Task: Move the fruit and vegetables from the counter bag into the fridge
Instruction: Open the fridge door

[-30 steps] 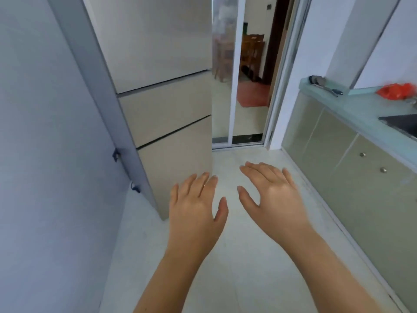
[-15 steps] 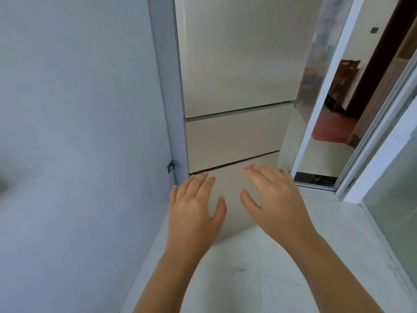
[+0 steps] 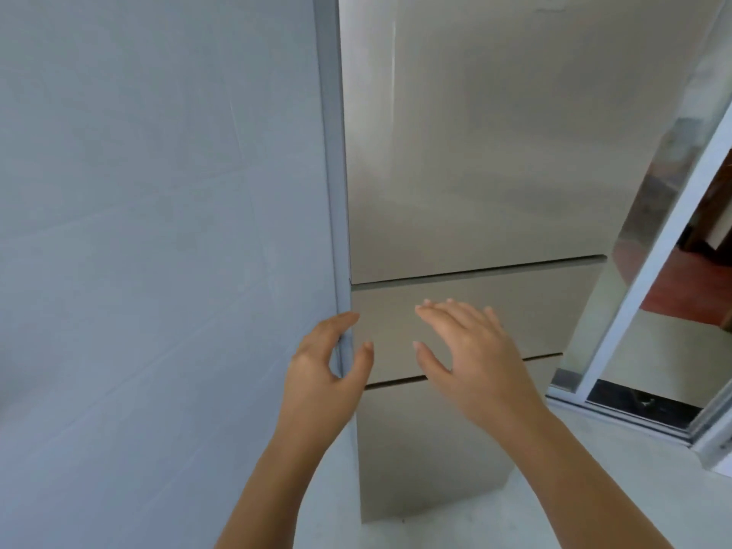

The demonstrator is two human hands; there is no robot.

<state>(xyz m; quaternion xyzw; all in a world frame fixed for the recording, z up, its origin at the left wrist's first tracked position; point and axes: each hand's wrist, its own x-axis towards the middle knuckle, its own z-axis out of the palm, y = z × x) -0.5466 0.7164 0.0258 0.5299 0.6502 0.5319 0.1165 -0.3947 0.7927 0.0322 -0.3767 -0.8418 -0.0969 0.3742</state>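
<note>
A tall beige fridge fills the middle of the head view, all three of its doors shut. Its middle drawer front sits between two dark seams. My left hand is at the fridge's left front edge, fingers curled around the grey side strip and thumb in front of the drawer. My right hand hovers spread in front of the middle drawer and holds nothing. No bag, fruit or vegetables are in view.
A pale blue-grey wall stands close on the left, touching the fridge side. A sliding glass door frame opens at the right onto a room with a red floor. Pale floor tiles lie below.
The view has swung left and closer to the fridge; the counter has left the frame. My left hand moved from mid-air onto the fridge's left edge. My right hand rose toward the middle drawer.
</note>
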